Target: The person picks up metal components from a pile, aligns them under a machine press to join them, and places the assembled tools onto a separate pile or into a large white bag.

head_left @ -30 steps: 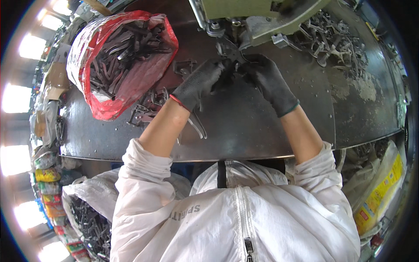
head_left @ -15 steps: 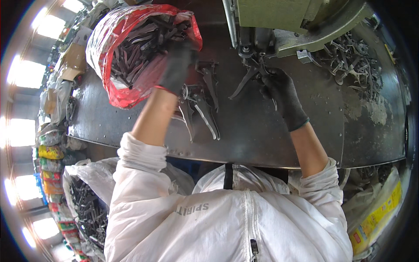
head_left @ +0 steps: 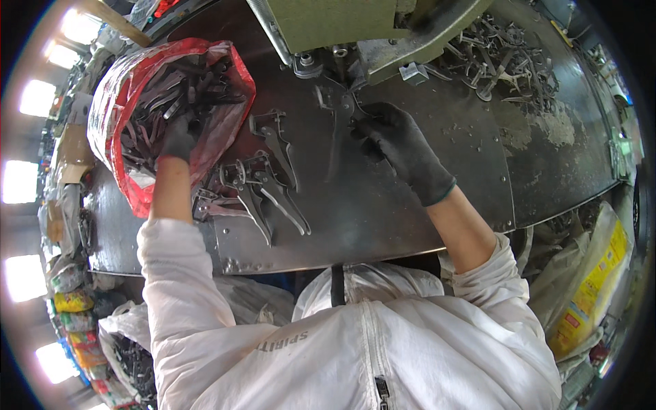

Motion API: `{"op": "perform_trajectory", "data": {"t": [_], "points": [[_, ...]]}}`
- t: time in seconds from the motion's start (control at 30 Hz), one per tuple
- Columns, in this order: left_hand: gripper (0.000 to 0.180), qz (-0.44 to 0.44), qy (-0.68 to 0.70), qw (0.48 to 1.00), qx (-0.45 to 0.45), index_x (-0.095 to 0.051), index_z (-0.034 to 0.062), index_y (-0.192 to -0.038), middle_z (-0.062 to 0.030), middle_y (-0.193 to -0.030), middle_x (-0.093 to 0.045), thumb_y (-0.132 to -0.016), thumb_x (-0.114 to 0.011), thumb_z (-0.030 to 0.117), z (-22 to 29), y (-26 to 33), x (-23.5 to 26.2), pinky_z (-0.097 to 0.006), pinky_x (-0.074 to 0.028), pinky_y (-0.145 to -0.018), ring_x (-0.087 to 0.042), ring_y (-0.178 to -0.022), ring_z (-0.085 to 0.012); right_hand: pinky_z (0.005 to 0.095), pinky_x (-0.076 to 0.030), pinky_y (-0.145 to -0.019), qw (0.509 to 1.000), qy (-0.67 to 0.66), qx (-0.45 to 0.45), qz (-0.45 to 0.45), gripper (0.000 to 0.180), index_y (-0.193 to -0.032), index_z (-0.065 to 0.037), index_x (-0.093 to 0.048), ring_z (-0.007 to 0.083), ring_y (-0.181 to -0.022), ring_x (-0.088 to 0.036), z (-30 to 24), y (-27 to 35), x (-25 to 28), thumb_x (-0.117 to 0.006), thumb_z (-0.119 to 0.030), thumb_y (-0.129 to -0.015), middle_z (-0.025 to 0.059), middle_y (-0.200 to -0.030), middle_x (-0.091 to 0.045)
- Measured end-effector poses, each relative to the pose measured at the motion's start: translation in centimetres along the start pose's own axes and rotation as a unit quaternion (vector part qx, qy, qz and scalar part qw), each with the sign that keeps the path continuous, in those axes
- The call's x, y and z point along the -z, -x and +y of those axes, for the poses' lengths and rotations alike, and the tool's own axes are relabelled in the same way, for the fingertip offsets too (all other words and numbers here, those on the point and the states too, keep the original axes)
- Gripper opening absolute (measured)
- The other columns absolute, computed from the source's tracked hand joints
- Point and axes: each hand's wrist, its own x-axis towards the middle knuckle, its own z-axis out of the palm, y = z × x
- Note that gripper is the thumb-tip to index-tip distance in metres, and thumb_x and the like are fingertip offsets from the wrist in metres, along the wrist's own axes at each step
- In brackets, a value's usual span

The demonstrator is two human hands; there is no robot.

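Pliers (head_left: 345,107) of bare metal are found directly below the head of the green machine (head_left: 331,24), jaw end toward it, one handle pointing back toward the person and blurred.

Taking items by size, we note first the dark metal worktop (head_left: 383,225), scuffed and pale in patches at the right. The machine overhangs its far edge. At the left, a white bag (head_left: 106,116) with a red lining lies open toward us, packed with dark metal handles (head_left: 205,82). We record a heap of loose metal parts (head_left: 502,58) at the far right. Between bag and machine, a small group of similar tools (head_left: 273,191) rests on the worktop.

Both hands are gloved in dark grey. The right hand (head_left: 400,150) has its fingers curled, pinching the pliers at their right side. The left hand (head_left: 179,140) is inside the bag among the handles; its fingers are hidden, and we cannot tell whether they grasp anything.
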Motion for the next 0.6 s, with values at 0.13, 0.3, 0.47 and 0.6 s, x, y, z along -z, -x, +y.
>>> {"op": "perform_trajectory", "data": {"t": [0.13, 0.3, 0.47, 0.6], "points": [[0.028, -0.070, 0.147, 0.986, -0.047, -0.066, 0.0033, -0.126, -0.0106, -0.114, -0.070, -0.100, -0.066, 0.013, 0.7, 5.2, -9.8, -0.031, -0.056, -0.095, -0.067, -0.103, -0.0187, 0.0258, -0.049, -0.057, 0.998, 0.038, -0.052, 0.008, 0.036, -0.129, 0.004, -0.060, 0.0102, -0.067, -0.062, 1.9, -0.9, 2.1, -0.066, -0.014, -0.099, 0.0076, -0.094, -0.072], [0.028, -0.042, 0.218, 0.975, -0.026, -0.063, 0.0028, -0.125, -0.0082, -0.115, -0.070, -0.099, -0.068, 0.010, 2.8, 17.4, -19.4, -0.032, -0.059, -0.084, -0.068, -0.091, -0.0186, 0.0306, -0.054, -0.058, 0.998, -0.010, -0.054, 0.021, 0.027, -0.120, 0.001, -0.065, 0.0131, -0.065, -0.065, 2.9, -1.3, 2.5, -0.063, -0.012, -0.098, 0.0058, -0.083, -0.067], [0.035, -0.231, -0.096, 0.964, -0.093, -0.061, 0.0050, -0.118, -0.0086, -0.103, -0.069, -0.105, -0.060, 0.037, 4.3, 25.1, -27.8, -0.024, -0.046, -0.059, -0.059, -0.066, -0.0117, 0.0289, -0.053, -0.059, 0.991, -0.123, -0.038, 0.041, 0.031, -0.128, 0.000, -0.061, 0.0127, -0.073, -0.065, 2.9, -0.3, 0.6, -0.067, -0.010, -0.100, 0.0074, -0.093, -0.069], [0.046, -0.314, -0.066, 0.946, -0.041, -0.060, 0.0045, -0.120, -0.0081, -0.101, -0.069, -0.107, -0.052, 0.048, 1.9, 25.7, -32.8, -0.025, -0.039, -0.052, -0.052, -0.059, -0.0103, 0.0351, -0.053, -0.075, 0.991, 0.087, 0.097, 0.024, 0.032, -0.129, -0.005, -0.063, 0.0176, -0.087, -0.064, 2.5, -0.7, 3.8, -0.063, -0.010, -0.098, 0.0079, -0.104, -0.069]]}}
